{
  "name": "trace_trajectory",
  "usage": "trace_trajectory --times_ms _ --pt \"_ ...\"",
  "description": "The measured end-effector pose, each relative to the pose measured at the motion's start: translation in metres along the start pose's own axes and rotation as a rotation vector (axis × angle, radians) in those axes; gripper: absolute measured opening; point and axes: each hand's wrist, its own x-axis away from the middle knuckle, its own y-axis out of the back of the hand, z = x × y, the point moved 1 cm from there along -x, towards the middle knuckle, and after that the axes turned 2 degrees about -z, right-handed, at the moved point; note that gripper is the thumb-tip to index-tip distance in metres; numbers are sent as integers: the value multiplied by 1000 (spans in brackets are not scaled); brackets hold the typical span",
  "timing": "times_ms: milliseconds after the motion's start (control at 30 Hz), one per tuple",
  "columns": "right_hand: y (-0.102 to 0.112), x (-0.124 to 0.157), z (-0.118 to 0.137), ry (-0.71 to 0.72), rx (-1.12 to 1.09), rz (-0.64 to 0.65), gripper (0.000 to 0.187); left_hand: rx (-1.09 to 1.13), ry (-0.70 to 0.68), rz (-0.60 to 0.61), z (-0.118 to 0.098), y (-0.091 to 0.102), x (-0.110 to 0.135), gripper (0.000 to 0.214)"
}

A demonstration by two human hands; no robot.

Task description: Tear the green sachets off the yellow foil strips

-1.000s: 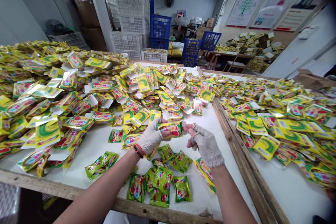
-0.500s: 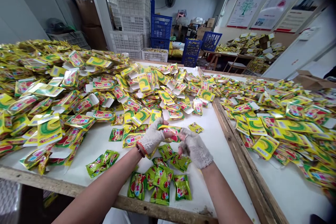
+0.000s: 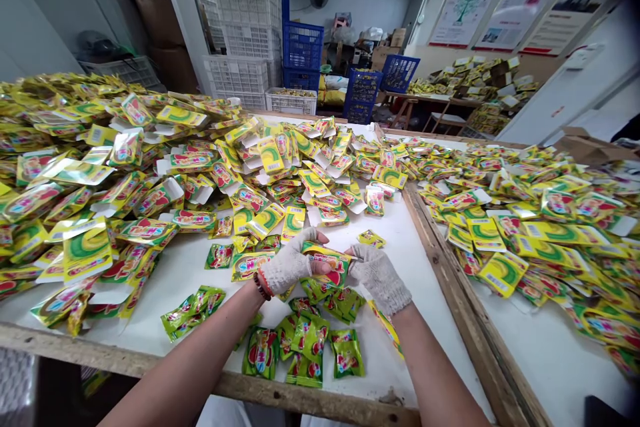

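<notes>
Both hands wear pale knitted gloves with bare fingertips. My left hand [image 3: 290, 268] is closed round the left part of a small yellow, green and red candy box [image 3: 330, 265], its thumb across the front. At the box's right end, the fingers of my right hand [image 3: 379, 278] pinch the edge; some fingertips are hidden. Below the hands lie several green candy sachets [image 3: 310, 340] on the white tabletop. Another yellow box [image 3: 386, 328] shows its edge beside my right wrist. A single yellow-green sachet [image 3: 371, 238] lies beyond the right hand.
A heap of candy boxes [image 3: 200, 167], many with raised flaps, covers the left and back. A wooden strip [image 3: 450, 287] divides the table from another box pile [image 3: 525, 213] at right. White crates [image 3: 245, 27] and blue crates [image 3: 303, 47] stand behind. A wooden edge [image 3: 280, 400] runs in front.
The held box has turned and tilted, with more of its front showing. My right hand has shifted slightly right along its end. A yellow box edge now shows by my right wrist.
</notes>
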Motion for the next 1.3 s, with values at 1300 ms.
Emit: trace_trajectory --times_ms 1300 --pt "132 62 17 131 -674 -605 19 -957 -259 -122 11 -21 -2 20"
